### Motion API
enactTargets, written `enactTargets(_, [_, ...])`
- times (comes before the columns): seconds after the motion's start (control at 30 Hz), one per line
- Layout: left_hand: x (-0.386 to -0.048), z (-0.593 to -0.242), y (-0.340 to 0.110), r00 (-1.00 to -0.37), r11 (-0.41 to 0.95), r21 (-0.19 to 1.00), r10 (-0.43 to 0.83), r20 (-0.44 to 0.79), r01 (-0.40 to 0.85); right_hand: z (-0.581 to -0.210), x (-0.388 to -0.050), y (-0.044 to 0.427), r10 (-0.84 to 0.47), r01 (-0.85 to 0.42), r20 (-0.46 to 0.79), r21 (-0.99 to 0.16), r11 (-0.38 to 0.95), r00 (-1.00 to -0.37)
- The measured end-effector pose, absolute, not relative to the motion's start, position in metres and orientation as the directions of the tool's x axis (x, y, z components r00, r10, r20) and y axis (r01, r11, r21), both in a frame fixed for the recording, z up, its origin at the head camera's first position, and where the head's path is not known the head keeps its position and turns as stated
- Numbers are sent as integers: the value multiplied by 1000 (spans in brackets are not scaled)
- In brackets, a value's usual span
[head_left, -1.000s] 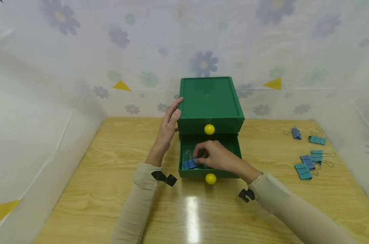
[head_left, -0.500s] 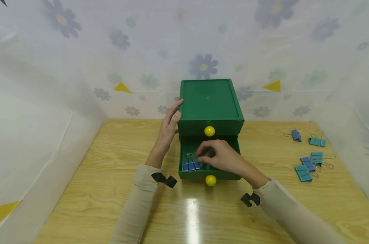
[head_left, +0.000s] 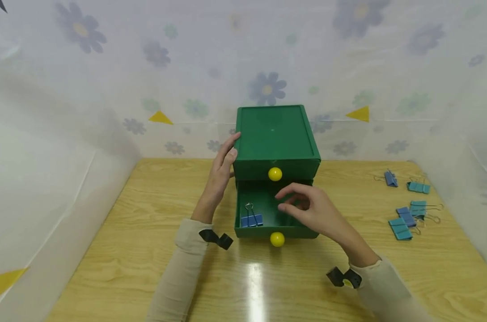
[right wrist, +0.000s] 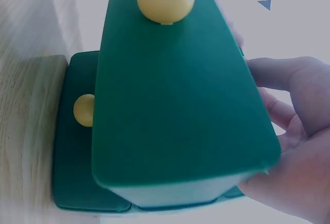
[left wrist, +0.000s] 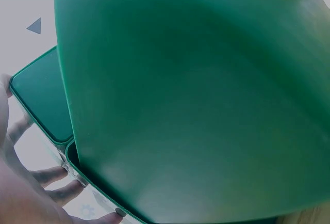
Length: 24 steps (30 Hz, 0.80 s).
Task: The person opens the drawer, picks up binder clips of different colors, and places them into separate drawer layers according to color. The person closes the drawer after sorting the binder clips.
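A green two-drawer cabinet (head_left: 273, 132) stands on the table with its lower drawer (head_left: 263, 201) pulled out. One blue binder clip (head_left: 251, 220) lies in that drawer's front left corner, wire handles pointing back. My left hand (head_left: 218, 176) rests against the cabinet's left side, fingers extended along it; the left wrist view shows the fingertips touching the wall. Over the right part of the drawer hovers my right hand (head_left: 317, 212), thumb and fingers apart and holding nothing. It hides part of the drawer's right side. The drawer front (right wrist: 175, 105) fills the right wrist view.
On the table's right lie several binder clips: a blue one (head_left: 391, 179), a teal one (head_left: 418, 187), and a cluster with a teal clip (head_left: 400, 229) in front. Yellow knobs (head_left: 277, 239) stick out from both drawers. A flowered sheet (head_left: 195, 67) closes off the back.
My right hand has let go of the blue binder clip, which now lies in the drawer, and has moved right. My left hand has stayed on the cabinet's side.
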<state>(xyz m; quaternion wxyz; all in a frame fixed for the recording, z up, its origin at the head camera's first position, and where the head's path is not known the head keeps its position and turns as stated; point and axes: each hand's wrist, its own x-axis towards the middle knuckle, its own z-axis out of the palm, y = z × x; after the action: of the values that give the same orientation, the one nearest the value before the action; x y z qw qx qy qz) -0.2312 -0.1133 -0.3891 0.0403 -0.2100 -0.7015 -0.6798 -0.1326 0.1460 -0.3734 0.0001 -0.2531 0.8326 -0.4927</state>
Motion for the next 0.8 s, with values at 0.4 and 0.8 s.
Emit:
enactTargets(0.4, [-231, -391, -112, -909, -16, 937, 241, 341, 348, -374, -119, 172, -335, -416, 308, -850, 325, -890])
enactTargets(0.8, [-231, -391, -113, -913, 11, 938, 234, 334, 346, -370, -119, 207, -190, -436, 392, -793, 427, -900])
